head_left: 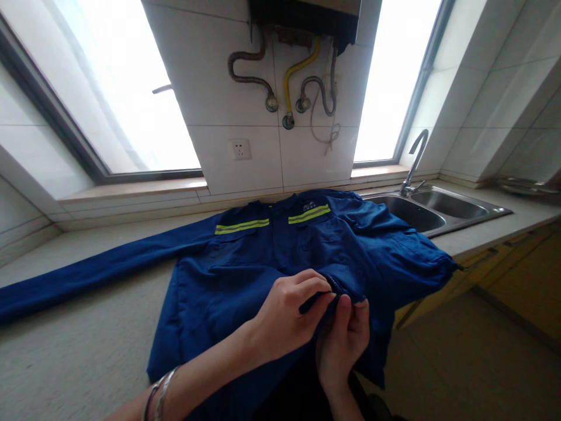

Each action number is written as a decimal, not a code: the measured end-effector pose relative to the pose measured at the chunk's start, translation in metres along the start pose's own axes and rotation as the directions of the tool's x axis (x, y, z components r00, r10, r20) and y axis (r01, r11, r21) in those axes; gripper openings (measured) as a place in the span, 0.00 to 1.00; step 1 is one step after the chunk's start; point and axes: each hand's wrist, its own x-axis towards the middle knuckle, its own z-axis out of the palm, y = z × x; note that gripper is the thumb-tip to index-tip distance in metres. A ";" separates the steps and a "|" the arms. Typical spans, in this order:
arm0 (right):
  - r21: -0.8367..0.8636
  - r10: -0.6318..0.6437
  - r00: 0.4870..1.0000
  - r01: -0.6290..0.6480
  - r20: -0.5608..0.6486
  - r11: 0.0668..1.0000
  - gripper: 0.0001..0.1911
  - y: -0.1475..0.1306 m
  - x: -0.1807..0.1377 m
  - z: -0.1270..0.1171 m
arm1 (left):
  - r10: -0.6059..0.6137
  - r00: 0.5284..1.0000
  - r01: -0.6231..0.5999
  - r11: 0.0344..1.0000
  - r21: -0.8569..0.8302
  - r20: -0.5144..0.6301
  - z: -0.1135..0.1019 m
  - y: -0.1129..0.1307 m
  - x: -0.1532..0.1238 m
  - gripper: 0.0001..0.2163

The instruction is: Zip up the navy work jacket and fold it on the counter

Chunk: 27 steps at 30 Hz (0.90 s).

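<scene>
A blue work jacket (pixel 228 292) with yellow-green reflective strips across the chest lies spread over the counter, its front hem lifted toward me. At the lower front, a dark zipper (pixel 332 282) shows along the raised edge. My left hand (pixel 295 307) pinches the jacket's zipper edge between thumb and fingers, close to my right hand. With thumb and bent fingers, my right hand (pixel 344 339) grips the fabric at the zipper's lower end. The fingertips of both hands nearly meet, and what lies between them is partly hidden.
A steel double sink (pixel 460 202) with a tall faucet (pixel 414 166) is set into the counter (pixel 79 351) at the right. Pipes and valves (pixel 288 121) hang on the tiled wall below a dark appliance (pixel 307 20). A wall socket (pixel 240 149) sits left of them.
</scene>
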 end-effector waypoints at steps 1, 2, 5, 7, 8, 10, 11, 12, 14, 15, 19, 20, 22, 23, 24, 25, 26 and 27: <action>0.064 0.036 0.999 -0.036 -0.003 0.997 0.15 -0.001 -0.006 0.002 | 0.046 0.999 -0.045 0.999 -0.012 0.010 -0.002 0.001 -0.001 0.07; 0.123 0.078 0.997 -0.079 0.012 0.989 0.15 -0.002 -0.012 0.004 | 0.088 0.996 -0.087 0.996 -0.021 0.030 -0.006 0.002 -0.001 0.07; 0.235 0.205 0.965 -0.240 0.162 0.942 0.15 -0.002 -0.024 0.005 | 0.148 0.975 -0.145 0.989 -0.030 0.166 -0.023 0.005 -0.001 0.08; 0.232 0.265 0.893 -0.362 0.363 0.903 0.17 0.000 -0.027 0.001 | 0.125 0.949 -0.124 0.992 -0.021 0.290 -0.037 0.007 0.000 0.09; 0.203 0.285 0.837 -0.416 0.467 0.886 0.19 0.001 -0.028 -0.002 | 0.101 0.933 -0.102 0.995 -0.015 0.345 -0.044 0.009 0.001 0.09; 0.113 0.319 0.716 -0.484 0.621 0.868 0.24 0.001 -0.028 -0.010 | 0.047 0.906 -0.048 0.999 -0.008 0.420 -0.054 0.012 0.001 0.09; 0.065 0.330 0.666 -0.494 0.668 0.867 0.26 0.001 -0.028 -0.014 | 0.022 0.899 -0.022 1.000 -0.005 0.437 -0.057 0.013 0.002 0.09; 0.015 0.340 0.628 -0.489 0.700 0.872 0.27 -0.001 -0.027 -0.018 | 0.000 0.898 0.000 1.000 0.000 0.441 -0.058 0.013 0.002 0.09; -0.091 0.361 0.570 -0.446 0.738 0.890 0.28 -0.005 -0.023 -0.023 | -0.023 0.906 0.024 1.000 0.004 0.424 -0.059 0.014 0.003 0.09; -0.140 0.370 0.552 -0.414 0.748 0.899 0.29 -0.008 -0.021 -0.025 | -0.032 0.911 0.032 0.999 0.005 0.412 -0.059 0.014 0.004 0.09; -0.270 0.406 0.535 -0.317 0.740 0.909 0.28 -0.019 -0.013 -0.027 | -0.086 0.926 0.080 0.996 0.032 0.367 -0.055 0.016 0.007 0.10; -0.282 0.410 0.533 -0.307 0.740 0.909 0.28 -0.021 -0.011 -0.027 | -0.105 0.927 0.094 0.994 0.049 0.359 -0.054 0.018 0.007 0.10; -0.295 0.420 0.515 -0.308 0.747 0.904 0.27 -0.025 -0.009 -0.025 | -0.138 0.927 0.114 0.989 0.089 0.350 -0.052 0.020 0.006 0.10; -0.299 0.429 0.506 -0.319 0.748 0.899 0.27 -0.027 -0.008 -0.024 | -0.152 0.925 0.122 0.987 0.109 0.347 -0.051 0.021 0.006 0.10; -0.303 0.443 0.497 -0.339 0.746 0.891 0.28 -0.029 -0.008 -0.024 | -0.164 0.925 0.127 0.984 0.128 0.344 -0.051 0.022 0.005 0.09; -0.308 0.461 0.488 -0.364 0.741 0.879 0.29 -0.030 -0.008 -0.023 | -0.170 0.925 0.128 0.981 0.144 0.340 -0.050 0.022 0.005 0.09; -0.315 0.483 0.475 -0.392 0.736 0.865 0.29 -0.031 -0.007 -0.023 | -0.172 0.926 0.125 0.980 0.156 0.336 -0.050 0.023 0.005 0.09; -0.320 0.504 0.463 -0.421 0.729 0.849 0.30 -0.032 -0.007 -0.022 | -0.172 0.927 0.123 0.979 0.163 0.332 -0.049 0.022 0.005 0.08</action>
